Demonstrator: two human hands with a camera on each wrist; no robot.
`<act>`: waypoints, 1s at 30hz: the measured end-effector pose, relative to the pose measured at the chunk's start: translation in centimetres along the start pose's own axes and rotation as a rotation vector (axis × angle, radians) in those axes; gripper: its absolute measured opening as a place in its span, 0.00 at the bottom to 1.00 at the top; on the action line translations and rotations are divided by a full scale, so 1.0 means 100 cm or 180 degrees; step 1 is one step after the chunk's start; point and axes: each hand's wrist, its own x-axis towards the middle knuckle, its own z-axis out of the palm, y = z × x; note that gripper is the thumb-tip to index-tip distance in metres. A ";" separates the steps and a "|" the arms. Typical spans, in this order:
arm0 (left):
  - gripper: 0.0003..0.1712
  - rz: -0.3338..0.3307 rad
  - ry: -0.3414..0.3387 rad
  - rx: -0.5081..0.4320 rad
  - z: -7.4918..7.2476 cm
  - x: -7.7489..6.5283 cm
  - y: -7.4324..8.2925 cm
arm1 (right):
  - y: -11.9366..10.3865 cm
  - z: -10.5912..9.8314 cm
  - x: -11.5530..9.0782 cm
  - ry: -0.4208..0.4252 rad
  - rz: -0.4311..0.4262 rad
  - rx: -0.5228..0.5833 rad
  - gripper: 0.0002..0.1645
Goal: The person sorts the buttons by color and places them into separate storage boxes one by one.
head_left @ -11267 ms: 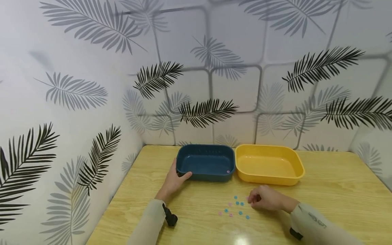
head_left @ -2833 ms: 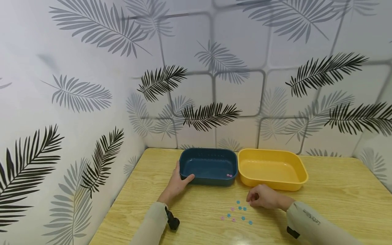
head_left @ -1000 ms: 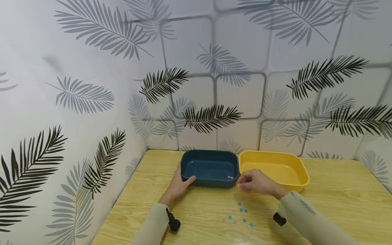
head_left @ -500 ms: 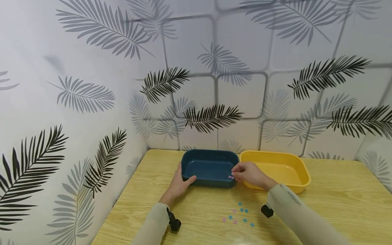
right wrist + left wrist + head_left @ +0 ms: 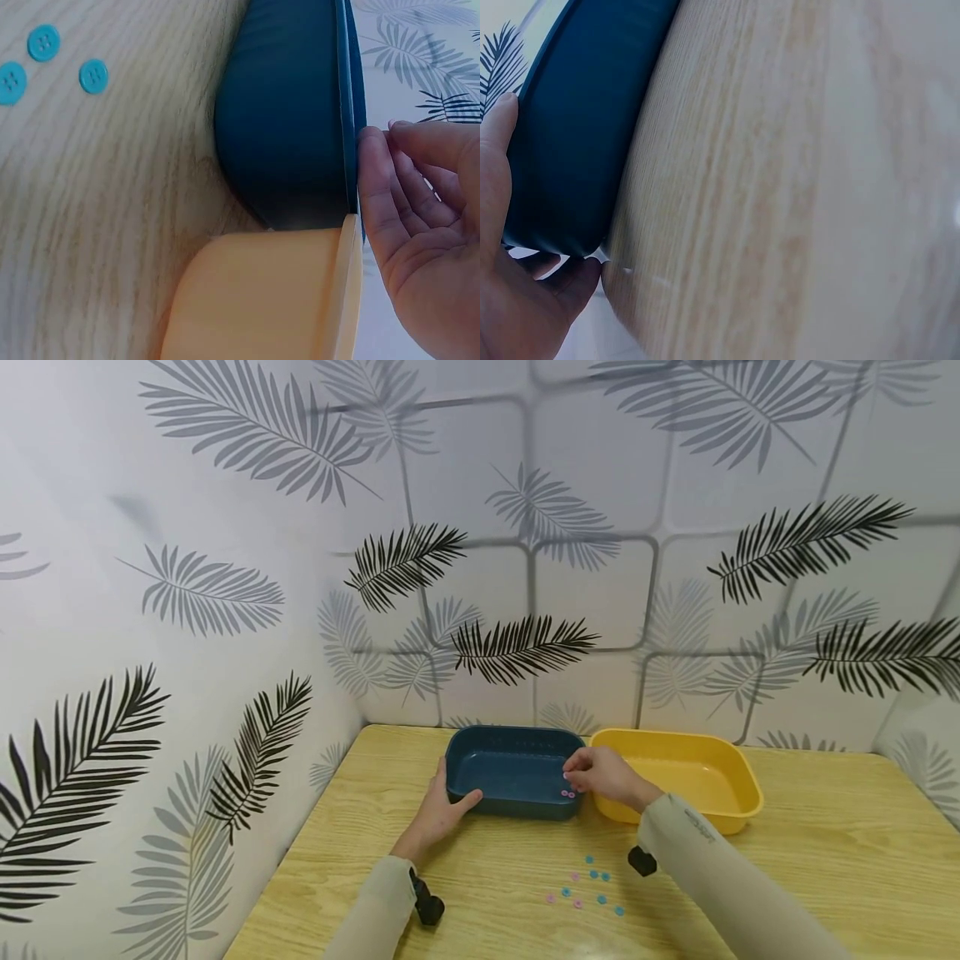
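My left hand [image 5: 437,814] holds the left end of a dark blue plastic basin [image 5: 517,810], thumb on the front wall near the rim and fingers around the side. The left wrist view shows that hand [image 5: 517,307] against the basin's corner [image 5: 585,127]. Over the basin's right end, my right hand [image 5: 606,774] pinches a small pink button [image 5: 566,775] between thumb and fingertips. In the right wrist view, the hand [image 5: 427,232] is beside the rim, with the button mostly hidden. Two pink buttons [image 5: 572,795] lie inside the basin's near right corner.
Touching the blue basin's right side is a yellow basin [image 5: 738,818], with my right wrist passing above its front left corner. Several blue buttons [image 5: 602,900] and a few pink buttons [image 5: 577,904] lie scattered on the wood-grain table [image 5: 480,918]. A patterned wall [image 5: 495,585] rises behind.
From the table by the loose buttons, my right hand has carried a pink button up and left over the blue basin. One pink button inside has become two. My left hand keeps its hold.
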 end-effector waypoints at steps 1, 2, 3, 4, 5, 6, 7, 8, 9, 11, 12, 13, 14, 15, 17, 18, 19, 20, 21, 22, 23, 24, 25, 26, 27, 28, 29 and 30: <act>0.57 0.0007 0.0002 0.0001 0.000 0.000 0.000 | 0.000 -0.001 0.001 0.0012 -0.0002 -0.0021 0.05; 0.57 0.0012 0.0001 -0.0003 0.000 0.000 -0.001 | -0.001 -0.001 0.002 0.0018 -0.0015 -0.0056 0.05; 0.57 0.0012 0.0000 -0.0003 0.000 0.001 -0.001 | -0.001 -0.002 0.003 0.0020 -0.0039 -0.0083 0.05; 0.57 0.0023 -0.0003 -0.0004 0.001 0.000 -0.001 | -0.001 -0.003 0.004 0.0027 -0.0051 -0.0106 0.05; 0.57 0.0034 -0.0003 -0.0006 0.001 0.000 -0.001 | 0.000 -0.003 0.006 0.0034 -0.0048 -0.0111 0.05; 0.57 0.0044 -0.0002 -0.0008 0.001 0.000 -0.001 | 0.000 -0.004 0.007 0.0037 -0.0055 -0.0123 0.05; 0.57 0.0052 -0.0004 -0.0010 0.001 0.000 -0.001 | 0.001 -0.005 0.008 0.0046 -0.0054 -0.0121 0.05; 0.57 0.0060 -0.0006 -0.0013 0.001 0.000 -0.001 | 0.002 -0.005 0.009 0.0048 -0.0060 -0.0124 0.05; 0.57 0.0069 -0.0006 -0.0015 0.001 0.000 -0.001 | 0.003 -0.006 0.010 0.0048 -0.0058 -0.0120 0.06; 0.57 0.0077 -0.0006 -0.0018 0.000 0.000 -0.001 | 0.004 -0.006 0.011 0.0062 -0.0039 -0.0121 0.06; 0.57 0.0074 -0.0008 -0.0020 0.000 0.000 -0.001 | 0.004 -0.007 0.012 0.0076 -0.0015 -0.0103 0.06; 0.57 0.0077 -0.0009 -0.0012 0.000 0.000 -0.001 | 0.005 -0.007 0.013 0.0091 0.0005 -0.0098 0.06; 0.56 0.0078 -0.0008 0.0000 0.000 0.000 -0.001 | 0.005 -0.007 0.014 0.0103 0.0020 -0.0103 0.06; 0.56 0.0082 -0.0008 0.0008 0.000 0.000 0.000 | 0.005 -0.007 0.015 0.0117 0.0041 -0.0104 0.06; 0.56 0.0086 -0.0009 0.0030 0.000 0.000 0.000 | 0.006 -0.007 0.017 0.0139 0.0062 -0.0112 0.05; 0.56 0.0088 -0.0010 0.0034 -0.001 0.000 0.000 | 0.006 -0.007 0.018 0.0140 0.0074 -0.0116 0.05; 0.56 0.0085 -0.0011 0.0040 -0.001 0.000 0.000 | 0.006 -0.007 0.019 0.0147 0.0095 -0.0122 0.05; 0.56 0.0084 -0.0014 0.0044 -0.001 0.001 0.000 | 0.006 -0.007 0.020 0.0149 0.0115 -0.0126 0.05; 0.56 0.0085 -0.0018 0.0043 -0.001 0.001 0.000 | 0.007 -0.008 0.021 0.0143 0.0129 -0.0131 0.05; 0.56 0.0084 -0.0021 0.0046 -0.001 0.001 0.000 | 0.007 -0.008 0.021 0.0144 0.0143 -0.0129 0.05; 0.56 0.0087 -0.0023 0.0050 -0.001 0.001 0.000 | 0.007 -0.009 0.022 0.0152 0.0179 -0.0104 0.05; 0.56 0.0088 -0.0024 0.0054 0.000 0.001 0.000 | 0.007 -0.009 0.022 0.0149 0.0182 -0.0099 0.05; 0.56 0.0090 -0.0024 0.0060 0.000 0.001 0.000 | 0.007 -0.010 0.023 0.0151 0.0182 -0.0104 0.05; 0.56 0.0091 -0.0025 0.0056 0.000 0.001 0.000 | 0.007 -0.010 0.023 0.0147 0.0175 -0.0106 0.06; 0.56 0.0094 -0.0023 0.0045 0.000 0.001 0.000 | 0.007 -0.010 0.024 0.0149 0.0175 -0.0103 0.06; 0.56 0.0094 -0.0022 0.0043 0.000 0.001 0.000 | 0.008 -0.011 0.024 0.0155 0.0185 -0.0087 0.06; 0.56 0.0113 -0.0012 0.0032 0.000 0.000 0.000 | 0.008 -0.011 0.025 0.0150 0.0192 -0.0076 0.07; 0.56 0.0134 -0.0005 0.0020 0.000 0.000 0.000 | 0.008 -0.011 0.025 0.0144 0.0201 -0.0077 0.07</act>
